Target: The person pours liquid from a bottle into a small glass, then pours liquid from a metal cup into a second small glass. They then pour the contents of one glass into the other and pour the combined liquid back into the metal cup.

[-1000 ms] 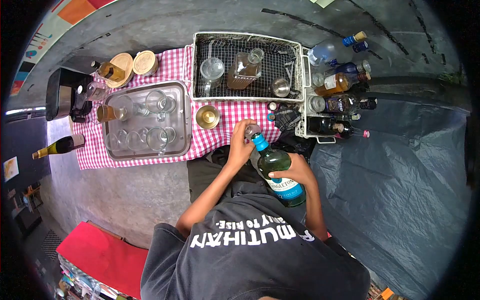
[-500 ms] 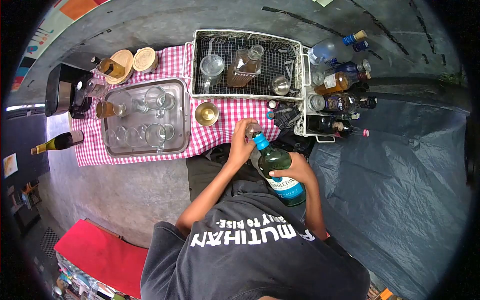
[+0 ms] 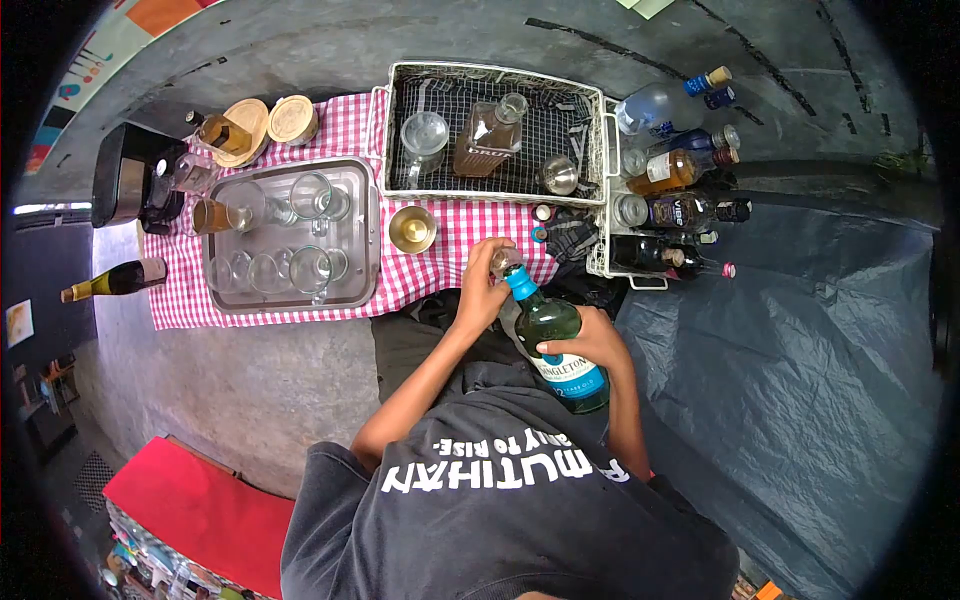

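My right hand (image 3: 590, 340) is wrapped round the body of a green glass whisky bottle (image 3: 548, 316) with a blue neck band and a white and blue label. The bottle is tilted, its neck toward the table and its base toward my body. At its mouth, my left hand (image 3: 483, 285) has its fingers closed round a small clear glass (image 3: 505, 260). The bottle's mouth overlaps the glass's rim in this view. Nearby on the checked cloth (image 3: 470, 225) stands a metal cup (image 3: 412, 230) with pale liquid inside. Two bottle caps (image 3: 541, 222) lie beyond the glass.
A wire basket (image 3: 495, 195) at the back holds a mug, a square decanter and a round glass. To the left, a metal tray (image 3: 290, 305) carries several glass mugs. Several bottles (image 3: 670, 168) crowd a rack at right. A dark bottle (image 3: 120, 280) stands far left.
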A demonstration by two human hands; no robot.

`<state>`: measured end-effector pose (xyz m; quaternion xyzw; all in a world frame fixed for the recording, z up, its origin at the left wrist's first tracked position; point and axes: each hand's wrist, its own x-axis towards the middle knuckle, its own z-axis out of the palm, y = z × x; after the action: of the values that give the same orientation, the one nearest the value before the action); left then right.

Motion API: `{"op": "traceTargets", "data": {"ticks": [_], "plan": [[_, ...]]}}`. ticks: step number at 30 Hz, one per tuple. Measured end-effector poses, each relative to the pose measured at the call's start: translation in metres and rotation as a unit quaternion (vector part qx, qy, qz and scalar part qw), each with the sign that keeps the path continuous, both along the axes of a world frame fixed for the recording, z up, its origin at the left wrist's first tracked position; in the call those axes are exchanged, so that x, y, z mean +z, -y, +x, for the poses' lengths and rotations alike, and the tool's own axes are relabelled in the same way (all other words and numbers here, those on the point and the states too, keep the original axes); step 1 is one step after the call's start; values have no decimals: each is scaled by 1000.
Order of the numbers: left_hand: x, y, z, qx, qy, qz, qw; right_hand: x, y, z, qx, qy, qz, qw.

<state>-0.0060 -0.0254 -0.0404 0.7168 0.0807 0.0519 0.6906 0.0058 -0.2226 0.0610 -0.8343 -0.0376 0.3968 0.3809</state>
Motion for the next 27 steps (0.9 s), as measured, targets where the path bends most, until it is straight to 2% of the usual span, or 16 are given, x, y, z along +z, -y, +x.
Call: {"op": "traceTargets", "data": {"ticks": [14,27], "plan": [[6,-2,1,-14,-21,-34,999,5,-3,2,2,-19,-8,1000],[0,-3,1,-14,-7,-22,1000,3,-5,3,7,-4,0,1000]]}}
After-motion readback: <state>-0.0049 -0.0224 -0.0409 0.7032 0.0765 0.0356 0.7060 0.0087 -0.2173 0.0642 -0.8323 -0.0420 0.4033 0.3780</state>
